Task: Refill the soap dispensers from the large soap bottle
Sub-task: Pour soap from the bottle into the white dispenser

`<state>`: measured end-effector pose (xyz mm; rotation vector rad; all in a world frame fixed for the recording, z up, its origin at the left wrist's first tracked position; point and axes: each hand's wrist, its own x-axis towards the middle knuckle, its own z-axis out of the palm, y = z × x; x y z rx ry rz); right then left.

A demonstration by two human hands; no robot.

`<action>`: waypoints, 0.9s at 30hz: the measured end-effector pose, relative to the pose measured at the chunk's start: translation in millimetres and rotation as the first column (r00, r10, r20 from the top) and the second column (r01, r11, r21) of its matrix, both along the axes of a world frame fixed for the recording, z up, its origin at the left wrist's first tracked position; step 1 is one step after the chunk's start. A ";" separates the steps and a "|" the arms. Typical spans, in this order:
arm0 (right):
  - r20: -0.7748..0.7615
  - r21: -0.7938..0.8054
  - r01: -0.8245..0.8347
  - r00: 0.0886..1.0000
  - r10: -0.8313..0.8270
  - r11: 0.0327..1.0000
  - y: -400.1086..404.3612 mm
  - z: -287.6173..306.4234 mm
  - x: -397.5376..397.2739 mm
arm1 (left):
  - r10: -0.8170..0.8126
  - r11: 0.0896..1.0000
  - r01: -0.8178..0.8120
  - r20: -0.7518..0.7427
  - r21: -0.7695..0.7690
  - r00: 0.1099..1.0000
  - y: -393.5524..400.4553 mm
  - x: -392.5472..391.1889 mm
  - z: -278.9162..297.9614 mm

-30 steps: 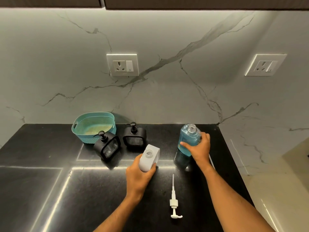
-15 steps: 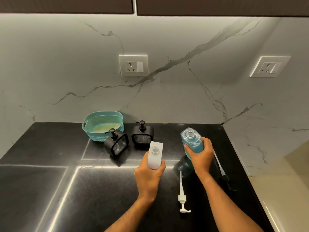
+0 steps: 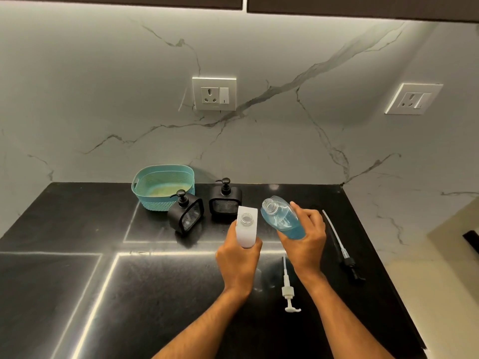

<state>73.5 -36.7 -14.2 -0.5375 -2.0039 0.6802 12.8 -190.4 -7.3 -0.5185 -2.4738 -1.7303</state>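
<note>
You were at the pouring step: above the black counter (image 3: 77, 294), your right hand (image 3: 305, 244) gripped the large soap bottle (image 3: 281, 220), uncapped and tilted, its mouth just right of the white dispenser (image 3: 246, 226) that your left hand (image 3: 238, 260) clasped upright. Next, I judged, you needed mouth over mouth and a slow tip; both pumps (image 3: 288, 291) lay right of the dispenser.

1 view only, worn at head height. It looks forward and steeply down over the glossy black stone counter (image 3: 77, 294), facing the white marble-veined back wall (image 3: 103, 99). Wide-angle; both forearms enter from the bottom edge, near the lens. Dark cabinet undersides (image 3: 129, 2) cap the frame.
</note>
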 end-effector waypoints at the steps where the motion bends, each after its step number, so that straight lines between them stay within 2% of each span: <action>1: 0.010 0.007 0.011 1.000 -0.011 1.000 -2.4 0.6 1.1 | -0.001 1.000 0.001 -0.004 -0.004 1.000 -1.0 -0.9 1.2; 12: 0.127 0.139 0.081 0.987 -0.099 0.987 -14.0 6.2 11.1 | -0.028 0.999 0.026 -0.066 -0.031 0.997 -8.6 -2.2 5.9; 27: 0.144 0.279 0.083 0.981 -0.127 0.957 -22.8 16.8 17.0 | -0.058 0.998 0.056 -0.070 -0.027 0.996 -10.0 3.0 12.5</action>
